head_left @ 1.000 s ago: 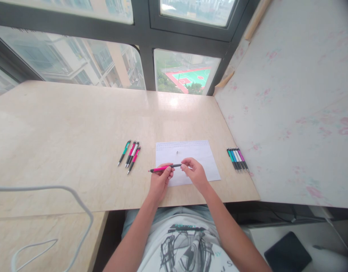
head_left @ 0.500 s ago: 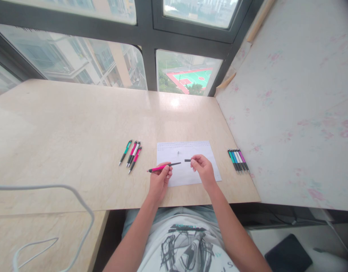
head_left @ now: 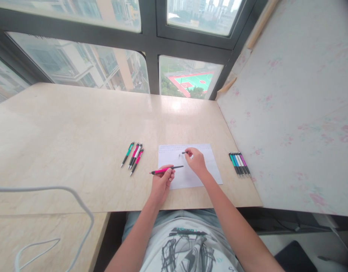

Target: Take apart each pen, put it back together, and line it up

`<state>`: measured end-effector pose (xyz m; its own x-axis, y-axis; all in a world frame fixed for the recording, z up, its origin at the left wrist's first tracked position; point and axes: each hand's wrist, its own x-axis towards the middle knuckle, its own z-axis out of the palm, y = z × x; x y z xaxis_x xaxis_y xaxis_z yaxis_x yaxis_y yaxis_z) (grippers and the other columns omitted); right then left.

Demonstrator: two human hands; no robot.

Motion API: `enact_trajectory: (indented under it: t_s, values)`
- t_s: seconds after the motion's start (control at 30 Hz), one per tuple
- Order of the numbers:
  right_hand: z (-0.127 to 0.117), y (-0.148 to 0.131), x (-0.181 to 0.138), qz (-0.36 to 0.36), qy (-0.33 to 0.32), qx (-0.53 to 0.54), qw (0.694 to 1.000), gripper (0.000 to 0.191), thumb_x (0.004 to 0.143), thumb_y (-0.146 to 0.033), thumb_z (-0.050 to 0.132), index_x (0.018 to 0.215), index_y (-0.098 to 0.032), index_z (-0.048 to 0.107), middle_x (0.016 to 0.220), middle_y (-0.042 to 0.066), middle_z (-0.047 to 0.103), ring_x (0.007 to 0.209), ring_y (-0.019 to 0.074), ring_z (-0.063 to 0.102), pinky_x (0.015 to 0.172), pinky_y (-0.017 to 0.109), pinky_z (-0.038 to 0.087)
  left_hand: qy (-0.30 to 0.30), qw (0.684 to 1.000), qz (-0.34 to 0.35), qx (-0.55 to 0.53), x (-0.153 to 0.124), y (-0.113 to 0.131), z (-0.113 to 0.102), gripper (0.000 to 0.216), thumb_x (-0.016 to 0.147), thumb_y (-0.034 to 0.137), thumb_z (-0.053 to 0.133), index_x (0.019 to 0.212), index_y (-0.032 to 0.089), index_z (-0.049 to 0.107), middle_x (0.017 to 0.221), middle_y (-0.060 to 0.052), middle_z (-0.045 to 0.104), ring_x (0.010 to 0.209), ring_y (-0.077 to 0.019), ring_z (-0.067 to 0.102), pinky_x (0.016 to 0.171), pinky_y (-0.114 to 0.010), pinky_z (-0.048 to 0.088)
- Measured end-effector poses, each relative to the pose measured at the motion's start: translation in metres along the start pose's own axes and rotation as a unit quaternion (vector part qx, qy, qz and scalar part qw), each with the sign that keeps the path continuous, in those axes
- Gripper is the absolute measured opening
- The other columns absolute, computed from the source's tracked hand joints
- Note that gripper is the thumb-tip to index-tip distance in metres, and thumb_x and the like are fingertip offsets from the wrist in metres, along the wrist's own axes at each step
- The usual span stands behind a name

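Note:
My left hand (head_left: 161, 186) is closed around a pink pen (head_left: 163, 170), held nearly level over the lower left of a sheet of paper (head_left: 195, 180). The pen's thin black front end points right, past my fingertips. Farther up the sheet, my right hand (head_left: 196, 161) pinches a short black pen grip (head_left: 184, 152) between thumb and fingers, apart from the pen. Just left of the grip, a tiny silvery pen tip (head_left: 179, 155) rests on the paper. Handwriting runs along the sheet's top edge.
Left of the paper lie several pens (head_left: 135, 156), green, pink and white. A tidy row of several pens (head_left: 240, 164) lies at the right, near the papered wall (head_left: 299, 113). A white cable (head_left: 80, 200) loops at lower left. Windows stand behind the table (head_left: 77, 132).
My right hand has moved up and left with the black grip, away from the pen and close to the small tip. My left hand keeps the pen; the whole view shifted slightly.

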<state>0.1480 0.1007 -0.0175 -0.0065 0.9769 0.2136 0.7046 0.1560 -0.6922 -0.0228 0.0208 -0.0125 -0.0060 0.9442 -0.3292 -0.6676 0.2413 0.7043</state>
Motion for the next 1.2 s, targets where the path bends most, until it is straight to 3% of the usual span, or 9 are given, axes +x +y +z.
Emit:
enact_trajectory:
  t_s: [0.2, 0.4, 0.5, 0.63, 0.7, 0.77, 0.9, 1.2]
  values:
    - [0.008, -0.003, -0.014, 0.004, -0.020, -0.110, 0.994, 0.009, 0.086, -0.019, 0.058, 0.092, -0.020, 0.065, 0.091, 0.009, 0.069, 0.088, 0.0235, 0.060, 0.070, 0.030, 0.043, -0.002, 1.000, 0.001, 0.007, 0.000, 0.001, 0.001, 0.029, 0.071, 0.025, 0.083, 0.094, 0.011, 0.072, 0.076, -0.005, 0.067, 0.062, -0.0074, 0.058, 0.056, -0.017, 0.045]
    - [0.010, -0.011, -0.022, 0.033, -0.020, -0.145, 0.989, 0.009, 0.088, -0.028, 0.060, 0.084, -0.021, 0.063, 0.085, 0.009, 0.068, 0.081, 0.0224, 0.059, 0.065, 0.029, 0.039, -0.004, 1.000, -0.001, 0.011, 0.000, 0.000, 0.000, 0.029, 0.071, 0.026, 0.083, 0.093, 0.012, 0.073, 0.076, -0.004, 0.067, 0.063, -0.0067, 0.058, 0.058, -0.017, 0.045]
    - [0.001, -0.015, -0.026, 0.071, -0.016, -0.076, 0.995, 0.010, 0.087, -0.028, 0.059, 0.083, -0.021, 0.064, 0.080, 0.007, 0.068, 0.077, 0.0217, 0.060, 0.065, 0.030, 0.040, -0.003, 1.000, -0.002, 0.012, 0.001, -0.001, 0.000, 0.030, 0.070, 0.027, 0.084, 0.094, 0.013, 0.073, 0.076, -0.004, 0.067, 0.063, -0.0067, 0.058, 0.058, -0.017, 0.046]
    - [-0.015, -0.020, -0.039, 0.090, -0.040, 0.049, 0.994, 0.030, 0.097, -0.036, 0.041, 0.083, -0.020, 0.064, 0.072, 0.003, 0.067, 0.066, 0.0169, 0.061, 0.063, 0.028, 0.045, -0.004, 1.000, -0.010, 0.018, 0.000, 0.000, 0.001, 0.030, 0.071, 0.027, 0.084, 0.094, 0.012, 0.073, 0.076, -0.004, 0.067, 0.063, -0.0064, 0.057, 0.057, -0.017, 0.044]
    - [-0.020, -0.023, -0.048, 0.104, -0.083, 0.179, 0.975, 0.035, 0.098, -0.042, 0.039, 0.089, -0.020, 0.064, 0.073, 0.002, 0.068, 0.064, 0.0157, 0.061, 0.059, 0.026, 0.046, -0.008, 1.000, -0.012, 0.020, 0.000, 0.000, 0.001, 0.029, 0.071, 0.026, 0.083, 0.094, 0.012, 0.073, 0.076, -0.004, 0.067, 0.063, -0.0064, 0.057, 0.057, -0.016, 0.044]
    - [-0.022, -0.028, -0.056, 0.120, -0.114, 0.274, 0.948, 0.030, 0.093, -0.045, 0.049, 0.094, -0.019, 0.065, 0.077, 0.003, 0.068, 0.066, 0.0162, 0.062, 0.057, 0.026, 0.046, -0.015, 0.999, -0.012, 0.025, -0.001, 0.000, 0.002, 0.028, 0.072, 0.026, 0.083, 0.094, 0.012, 0.073, 0.076, -0.004, 0.067, 0.063, -0.0067, 0.057, 0.057, -0.017, 0.044]
    - [-0.022, -0.031, -0.064, 0.126, -0.101, 0.290, 0.943, 0.021, 0.079, -0.035, 0.067, 0.094, -0.019, 0.068, 0.080, 0.003, 0.068, 0.074, 0.0177, 0.064, 0.063, 0.028, 0.049, -0.033, 0.998, -0.011, 0.043, -0.002, -0.001, 0.002, 0.026, 0.072, 0.025, 0.082, 0.093, 0.013, 0.073, 0.076, -0.005, 0.068, 0.064, -0.0080, 0.057, 0.058, -0.018, 0.044]
    - [-0.023, -0.028, -0.067, 0.158, -0.079, 0.338, 0.925, 0.022, 0.084, -0.040, 0.064, 0.088, -0.019, 0.066, 0.073, 0.003, 0.070, 0.066, 0.0163, 0.062, 0.053, 0.025, 0.045, -0.043, 0.997, -0.016, 0.058, -0.002, -0.001, 0.003, 0.026, 0.074, 0.026, 0.081, 0.095, 0.012, 0.073, 0.076, -0.005, 0.070, 0.065, -0.0085, 0.058, 0.060, -0.019, 0.044]
